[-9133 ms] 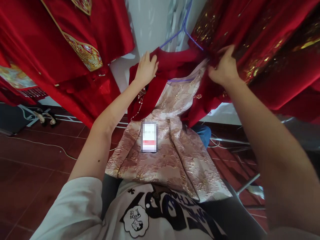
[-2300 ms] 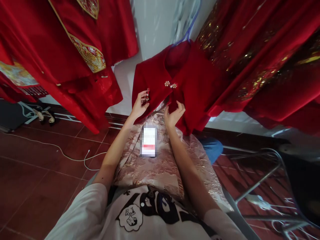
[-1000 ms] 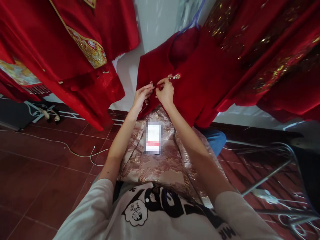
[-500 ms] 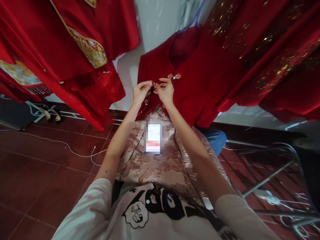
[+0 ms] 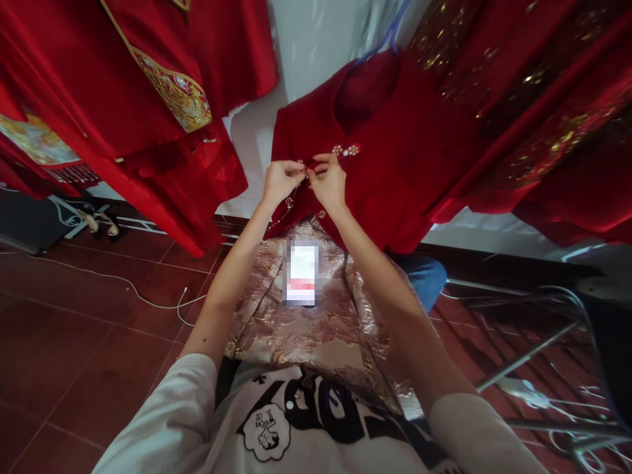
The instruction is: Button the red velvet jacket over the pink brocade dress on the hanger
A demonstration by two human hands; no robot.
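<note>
A dark red jacket [image 5: 385, 164] hangs in front of me, its front decorated with flower-shaped beaded buttons [image 5: 345, 151]. My left hand [image 5: 284, 180] pinches a small beaded button at the jacket's front opening, thumb and finger together. Right beside it, my right hand [image 5: 330, 183] is closed on the other side of the same fastening, the fingertips nearly touching. The fingers cover most of that button. Lower down, a beaded flower [image 5: 289, 203] shows on the left front edge, and another beaded flower [image 5: 322, 214] sits below my right hand.
A phone with a blurred screen [image 5: 302, 273] lies on the pink brocade cloth [image 5: 306, 339] over my lap. Red embroidered garments [image 5: 197, 59] hang left, sequinned ones [image 5: 533, 79] right. A metal rack [image 5: 533, 352] stands at right. A white cable [image 5: 133, 289] crosses the tiled floor.
My left fingertips have shifted slightly right and down, closer to the right fingertips. The lower beaded flower shows more clearly now. The jacket has barely moved.
</note>
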